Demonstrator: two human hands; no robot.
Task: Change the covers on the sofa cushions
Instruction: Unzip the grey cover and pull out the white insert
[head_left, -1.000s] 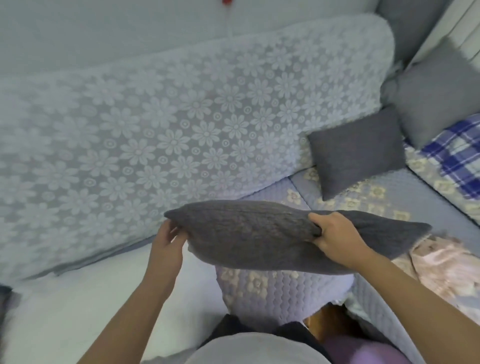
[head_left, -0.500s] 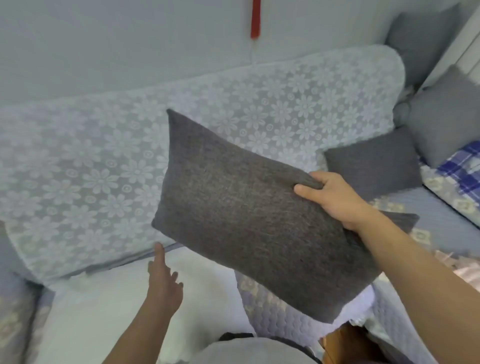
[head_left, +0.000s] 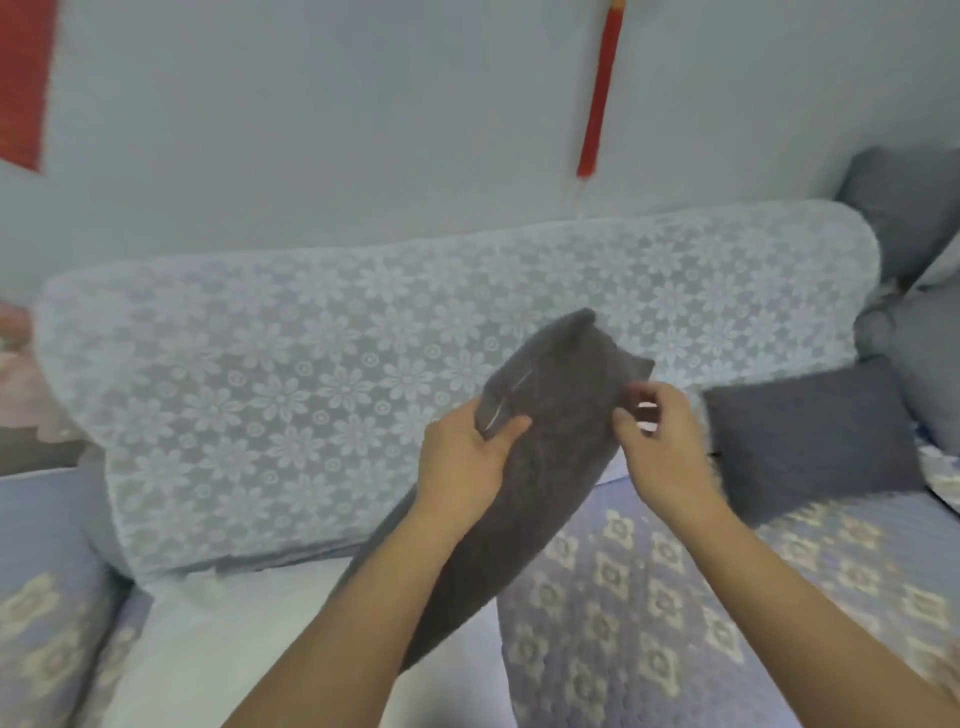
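Both hands are up on the dark grey cushion (head_left: 530, 467), which is held out over the sofa seat, turned edge-on so it runs from the top end near the lace backrest down toward the person's lap. Left hand (head_left: 465, 460) has its thumb hooked round the upper left edge, right by a pale slit that looks like the zip opening, though it's blurry so can't swear to it. Right hand (head_left: 662, 441) is curled in a pinch at the upper right edge of the cushion; whether it has the fabric or a zip pull I can't tell. The hands sit near each other with the cushion's top end between them.

Behind is the sofa backrest (head_left: 311, 395) draped in white flower-pattern lace. The seat has a quilted lilac cover (head_left: 649, 597) on the right and a bare white patch (head_left: 218, 639) on the left. Another dark grey cushion (head_left: 810, 441) leans against the backrest on the right, apart from the held one, and lighter grey cushions (head_left: 914, 208) are piled in the far right corner. A red tassel (head_left: 597, 93) hangs on the wall above
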